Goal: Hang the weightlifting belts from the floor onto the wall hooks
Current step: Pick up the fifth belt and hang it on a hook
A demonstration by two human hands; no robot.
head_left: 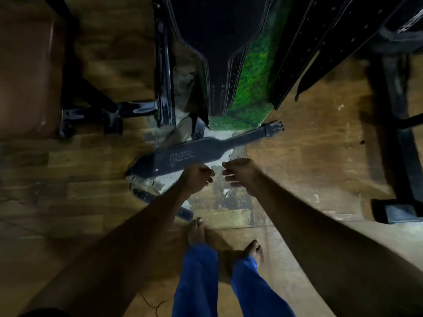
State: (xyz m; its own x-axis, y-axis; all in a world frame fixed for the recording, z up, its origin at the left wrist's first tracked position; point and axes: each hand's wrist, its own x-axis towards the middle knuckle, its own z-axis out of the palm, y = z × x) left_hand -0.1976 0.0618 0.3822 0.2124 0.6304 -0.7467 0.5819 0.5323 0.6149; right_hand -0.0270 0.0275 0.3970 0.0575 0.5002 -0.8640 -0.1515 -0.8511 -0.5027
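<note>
A black weightlifting belt [194, 154] lies flat on the floor at the foot of the wall, its buckle end [273, 127] pointing right. A second dark belt [158, 202] lies partly under my left forearm, nearer my feet. Several black belts hang on the wall above, one in the middle [217, 65] and others at the right [325, 42]. My left hand [196, 179] and my right hand [240, 173] reach down side by side, just short of the flat belt. Both hands have loosely curled fingers and hold nothing.
A black metal gym frame [163, 83] stands at the left beside a brown padded bench [25, 76]. Another black frame with a foot [398, 209] stands at the right. Green artificial turf [254, 72] covers part of the wall. My bare feet [196, 232] stand on the wooden floor.
</note>
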